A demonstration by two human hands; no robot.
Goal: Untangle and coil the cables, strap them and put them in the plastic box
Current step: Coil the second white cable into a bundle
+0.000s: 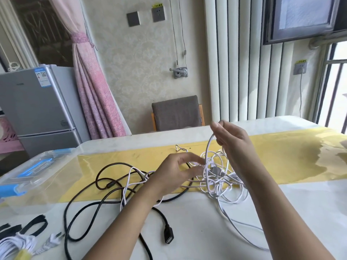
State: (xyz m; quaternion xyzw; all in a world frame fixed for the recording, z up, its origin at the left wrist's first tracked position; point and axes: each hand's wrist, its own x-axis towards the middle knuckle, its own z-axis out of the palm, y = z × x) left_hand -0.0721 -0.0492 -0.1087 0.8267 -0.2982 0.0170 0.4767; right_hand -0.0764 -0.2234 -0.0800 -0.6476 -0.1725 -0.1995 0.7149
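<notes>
A: Start nearest. What lies at the near left of the desk (206,222)?

B: A white bundle (13,243) that looks already coiled, black straps (32,225) just beside it, and a black cable (90,199) sprawling in loose loops, its plug end (168,238) lying near the middle.

A: How would that black one handle?

B: I judge it thicker and springier; it should hold a wide coil but fight tight bends. Take it by the cord behind the plug, not the connector.

A: And the hands?

B: The left hand (176,171) hovers over the crossing strands, fingers curled, pinching at a thin white strand as far as I can tell. The right hand (231,139) is raised farther off, its grip closed on a loop of the white cable (216,177), lifting it from the snarl on the yellow runner (291,162).

A: That white one?

B: Light, limp, thin; it probably knots readily and slides through fingers. Better to feed loops out gently than to tug.

A: The box?

B: The plastic box (28,177) with blue clips sits at the far left, well apart from the tangle.
</notes>
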